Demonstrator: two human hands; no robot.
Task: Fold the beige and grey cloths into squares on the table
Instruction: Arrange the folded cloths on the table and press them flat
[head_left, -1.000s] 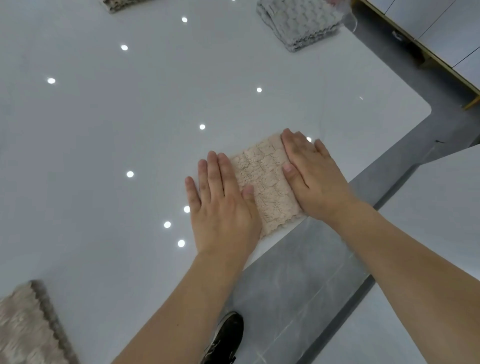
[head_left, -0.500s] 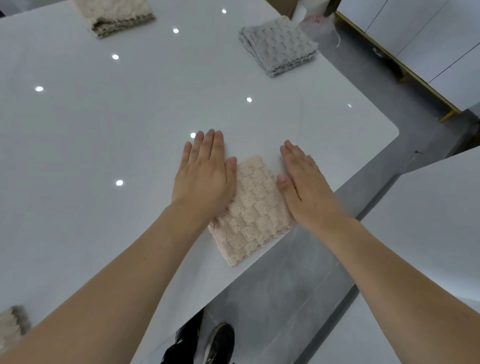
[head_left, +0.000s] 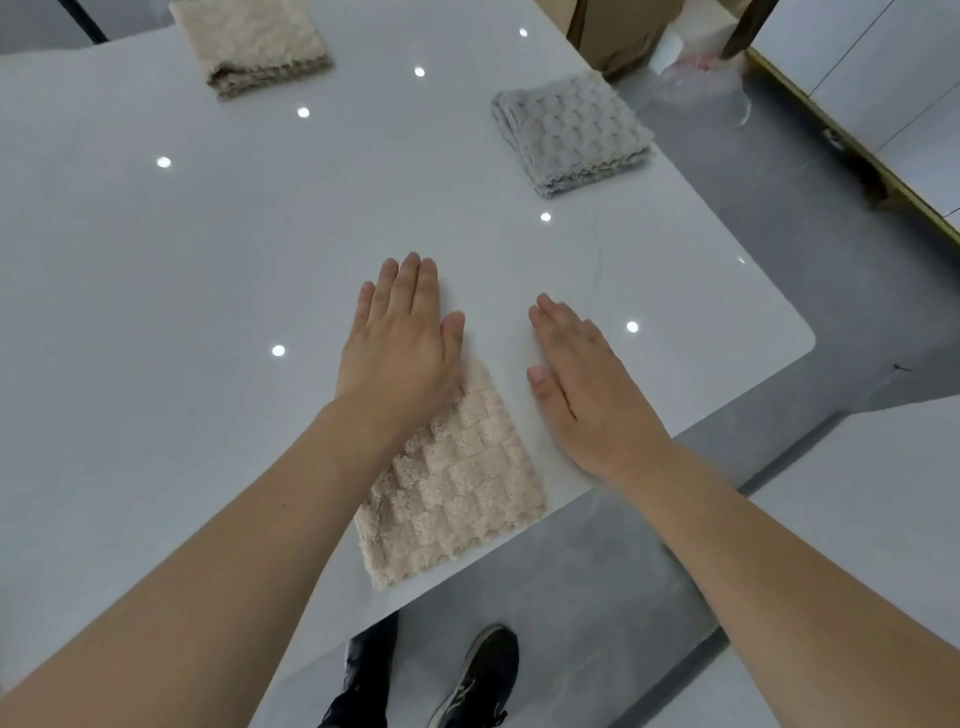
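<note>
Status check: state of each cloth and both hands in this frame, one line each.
near beige cloth: folded square, flat at the table's near edge
grey cloth: folded, lying near the right edge
far beige cloth: folded, at the far side
left hand: open, fingers straight, over the near beige cloth's far corner
right hand: open, flat, beside that cloth

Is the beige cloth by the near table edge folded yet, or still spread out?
Folded. The beige waffle-textured cloth lies as a compact square at the white table's near edge; both hands are flat and gripping nothing.
</note>
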